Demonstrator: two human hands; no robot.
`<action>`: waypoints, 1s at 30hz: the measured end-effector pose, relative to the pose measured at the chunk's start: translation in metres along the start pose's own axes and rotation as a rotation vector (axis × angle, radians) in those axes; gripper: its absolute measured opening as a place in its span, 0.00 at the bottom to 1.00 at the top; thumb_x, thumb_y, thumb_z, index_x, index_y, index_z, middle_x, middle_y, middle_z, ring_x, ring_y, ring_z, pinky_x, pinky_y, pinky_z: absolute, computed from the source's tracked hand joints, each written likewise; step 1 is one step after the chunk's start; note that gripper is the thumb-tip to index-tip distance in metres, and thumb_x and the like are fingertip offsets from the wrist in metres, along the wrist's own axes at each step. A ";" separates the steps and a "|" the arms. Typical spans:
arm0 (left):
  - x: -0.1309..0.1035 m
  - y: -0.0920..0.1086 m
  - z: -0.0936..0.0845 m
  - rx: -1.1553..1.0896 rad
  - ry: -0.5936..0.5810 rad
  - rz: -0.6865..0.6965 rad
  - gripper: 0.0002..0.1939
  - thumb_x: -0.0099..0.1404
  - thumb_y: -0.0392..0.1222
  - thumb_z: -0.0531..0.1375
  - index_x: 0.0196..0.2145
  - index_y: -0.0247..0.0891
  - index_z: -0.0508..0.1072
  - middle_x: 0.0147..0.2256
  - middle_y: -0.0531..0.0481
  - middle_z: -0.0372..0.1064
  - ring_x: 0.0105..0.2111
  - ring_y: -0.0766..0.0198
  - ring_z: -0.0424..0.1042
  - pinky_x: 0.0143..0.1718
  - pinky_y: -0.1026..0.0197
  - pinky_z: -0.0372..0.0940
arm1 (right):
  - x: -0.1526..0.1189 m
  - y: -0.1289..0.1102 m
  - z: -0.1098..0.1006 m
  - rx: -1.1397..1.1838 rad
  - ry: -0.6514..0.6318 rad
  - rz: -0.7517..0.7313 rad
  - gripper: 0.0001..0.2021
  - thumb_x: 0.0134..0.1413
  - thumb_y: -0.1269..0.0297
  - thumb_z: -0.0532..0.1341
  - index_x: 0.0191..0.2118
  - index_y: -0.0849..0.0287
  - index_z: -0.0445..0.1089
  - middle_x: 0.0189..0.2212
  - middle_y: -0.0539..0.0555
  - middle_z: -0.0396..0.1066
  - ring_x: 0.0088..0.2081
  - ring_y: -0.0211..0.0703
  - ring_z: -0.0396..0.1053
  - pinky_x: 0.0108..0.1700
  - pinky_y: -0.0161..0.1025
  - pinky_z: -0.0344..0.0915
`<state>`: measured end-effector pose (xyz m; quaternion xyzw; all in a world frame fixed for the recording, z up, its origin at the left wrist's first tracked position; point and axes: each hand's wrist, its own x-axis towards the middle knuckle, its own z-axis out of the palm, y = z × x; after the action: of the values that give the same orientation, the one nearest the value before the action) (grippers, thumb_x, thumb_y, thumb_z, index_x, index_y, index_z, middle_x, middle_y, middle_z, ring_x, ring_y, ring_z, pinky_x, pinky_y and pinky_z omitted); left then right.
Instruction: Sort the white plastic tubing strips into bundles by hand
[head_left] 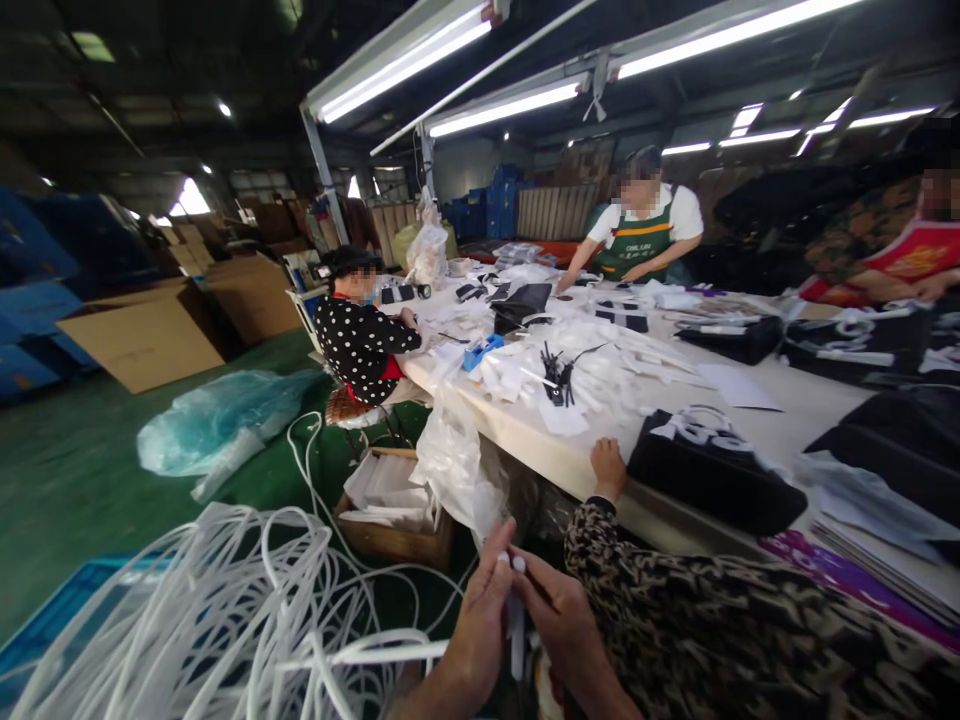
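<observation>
Left hand point(481, 625) and right hand point(561, 612), near centre: fingers pinching white tubing point(517, 625) between them; coiled white tubing point(247, 610), near left.

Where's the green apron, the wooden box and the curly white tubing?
Green apron point(646, 254): head view, on its front.
Wooden box point(390, 542): head view, on its side wall.
White tubing point(397, 652): head view, on one thick strand.

The left hand point(480, 615) and right hand point(559, 610) hold white tubes point(517, 635) between them, below the edge of the table point(525, 440). A pile of white tubing point(247, 610) lies to their left, near a wooden box point(397, 530) of white pieces. Beside them, a patterned sleeve point(675, 560) reaches toward the table, close to a black bag point(705, 475).
</observation>
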<state>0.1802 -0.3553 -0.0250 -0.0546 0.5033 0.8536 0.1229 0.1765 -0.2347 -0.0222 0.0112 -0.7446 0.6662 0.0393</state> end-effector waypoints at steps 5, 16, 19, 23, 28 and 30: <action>0.035 0.010 -0.030 0.043 -0.055 -0.037 0.47 0.57 0.73 0.64 0.65 0.42 0.68 0.74 0.47 0.50 0.76 0.51 0.41 0.76 0.51 0.34 | 0.023 0.000 0.036 -0.144 0.021 -0.086 0.26 0.60 0.37 0.58 0.42 0.54 0.81 0.37 0.61 0.83 0.37 0.57 0.79 0.43 0.47 0.75; 0.120 0.120 -0.117 0.550 -0.455 -0.164 0.32 0.59 0.66 0.64 0.47 0.35 0.79 0.41 0.44 0.80 0.41 0.55 0.76 0.46 0.54 0.67 | 0.137 -0.020 0.086 0.629 0.381 0.105 0.25 0.41 0.41 0.76 0.36 0.53 0.71 0.29 0.46 0.76 0.30 0.44 0.76 0.33 0.41 0.77; 0.135 0.124 -0.146 0.493 -0.501 -0.277 0.30 0.60 0.67 0.60 0.39 0.35 0.79 0.32 0.46 0.78 0.31 0.60 0.74 0.36 0.58 0.64 | 0.169 -0.026 0.096 0.677 0.489 0.050 0.28 0.33 0.42 0.79 0.34 0.54 0.70 0.27 0.44 0.75 0.28 0.43 0.76 0.33 0.42 0.80; 0.150 0.122 -0.164 0.434 -0.452 -0.317 0.29 0.57 0.63 0.64 0.44 0.35 0.77 0.33 0.46 0.79 0.27 0.64 0.73 0.29 0.62 0.59 | 0.197 -0.020 0.117 0.636 0.539 0.003 0.28 0.38 0.41 0.78 0.36 0.54 0.70 0.27 0.44 0.75 0.29 0.42 0.77 0.34 0.41 0.81; 0.168 0.120 -0.158 0.524 -0.295 -0.238 0.17 0.55 0.56 0.64 0.27 0.38 0.71 0.21 0.57 0.67 0.21 0.70 0.59 0.25 0.63 0.50 | 0.222 -0.002 0.128 0.644 0.515 0.039 0.25 0.41 0.43 0.77 0.36 0.54 0.70 0.27 0.45 0.75 0.32 0.45 0.79 0.36 0.44 0.82; 0.176 0.118 -0.156 0.534 -0.261 -0.223 0.19 0.55 0.59 0.62 0.24 0.40 0.67 0.19 0.58 0.63 0.19 0.71 0.55 0.24 0.62 0.47 | 0.236 0.003 0.124 0.707 0.457 0.101 0.26 0.37 0.45 0.79 0.35 0.54 0.71 0.27 0.46 0.76 0.33 0.48 0.80 0.37 0.47 0.82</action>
<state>-0.0259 -0.5187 -0.0391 0.0345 0.6806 0.6722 0.2892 -0.0641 -0.3493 -0.0209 -0.1606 -0.4422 0.8670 0.1645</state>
